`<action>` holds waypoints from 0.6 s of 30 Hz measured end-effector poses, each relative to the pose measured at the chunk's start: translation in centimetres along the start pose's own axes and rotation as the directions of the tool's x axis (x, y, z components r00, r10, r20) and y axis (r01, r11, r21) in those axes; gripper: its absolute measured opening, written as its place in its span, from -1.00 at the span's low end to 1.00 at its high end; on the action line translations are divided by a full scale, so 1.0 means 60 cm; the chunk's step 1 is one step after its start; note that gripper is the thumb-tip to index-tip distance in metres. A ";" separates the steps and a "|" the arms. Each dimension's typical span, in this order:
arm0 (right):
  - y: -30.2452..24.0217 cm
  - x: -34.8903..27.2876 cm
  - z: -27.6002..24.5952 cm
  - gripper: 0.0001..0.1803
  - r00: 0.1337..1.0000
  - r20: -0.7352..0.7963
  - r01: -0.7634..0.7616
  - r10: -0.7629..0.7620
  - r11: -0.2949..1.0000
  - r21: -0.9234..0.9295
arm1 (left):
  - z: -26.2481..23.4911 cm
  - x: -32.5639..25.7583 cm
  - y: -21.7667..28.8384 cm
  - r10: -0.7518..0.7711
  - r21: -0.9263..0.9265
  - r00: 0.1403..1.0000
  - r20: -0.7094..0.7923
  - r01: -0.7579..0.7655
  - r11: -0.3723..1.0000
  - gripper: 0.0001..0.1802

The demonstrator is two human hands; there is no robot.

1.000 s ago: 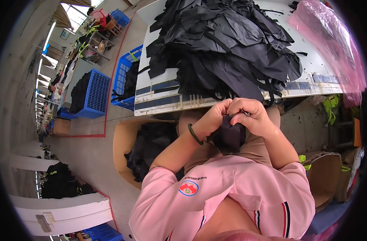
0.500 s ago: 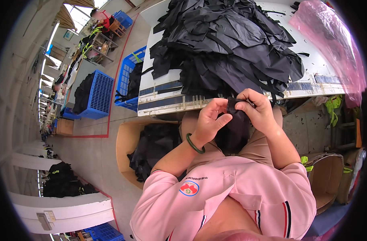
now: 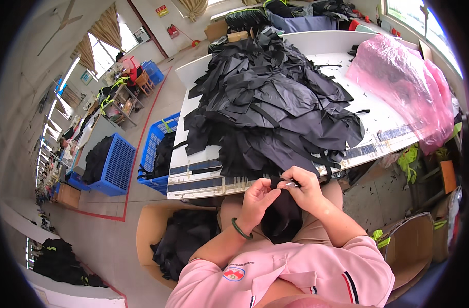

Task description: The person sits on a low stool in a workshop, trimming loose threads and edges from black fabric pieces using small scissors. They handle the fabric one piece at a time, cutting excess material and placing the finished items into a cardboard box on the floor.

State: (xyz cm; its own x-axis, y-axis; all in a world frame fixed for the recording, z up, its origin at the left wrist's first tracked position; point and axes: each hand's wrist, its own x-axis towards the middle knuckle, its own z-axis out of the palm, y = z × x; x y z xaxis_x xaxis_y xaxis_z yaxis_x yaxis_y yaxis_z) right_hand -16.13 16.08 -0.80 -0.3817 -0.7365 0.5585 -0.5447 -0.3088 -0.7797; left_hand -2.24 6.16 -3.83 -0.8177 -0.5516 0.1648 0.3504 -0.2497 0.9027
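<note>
My left hand (image 3: 258, 198) and my right hand (image 3: 302, 188) meet just below the table edge, both pinching the top of a black fabric piece (image 3: 281, 218) that hangs down over my lap. My right hand also grips a small metal tool (image 3: 290, 184), apparently thread snips, against the fabric. A green bangle (image 3: 240, 229) is on my left wrist. Just beyond my hands a big heap of black fabric pieces (image 3: 270, 102) covers the white work table (image 3: 193, 179).
A pink plastic bag (image 3: 409, 82) lies on the table's right side. A cardboard box of black fabric (image 3: 180, 241) stands on the floor at my left. Blue crates (image 3: 113, 164) with dark cloth stand further left. A chair (image 3: 414, 246) is at my right.
My hands have risen from my lap toward the table edge, lifting the top of the black piece. The view has tilted up, showing more of the table.
</note>
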 end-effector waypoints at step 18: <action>0.000 -0.009 0.052 -0.92 0.919 0.260 -0.370 0.297 0.876 0.309 | -0.074 -0.037 -0.017 0.233 0.276 0.965 0.118 -0.258 0.926 -0.83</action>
State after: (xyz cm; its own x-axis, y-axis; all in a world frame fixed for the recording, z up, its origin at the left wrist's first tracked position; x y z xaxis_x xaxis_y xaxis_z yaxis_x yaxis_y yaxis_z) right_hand -13.60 14.63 -1.98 -0.3186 -0.9248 0.2080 -0.1048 -0.1838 -0.9774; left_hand 1.26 4.09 -6.91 -0.7614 -0.4967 0.4167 0.4089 0.1308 0.9031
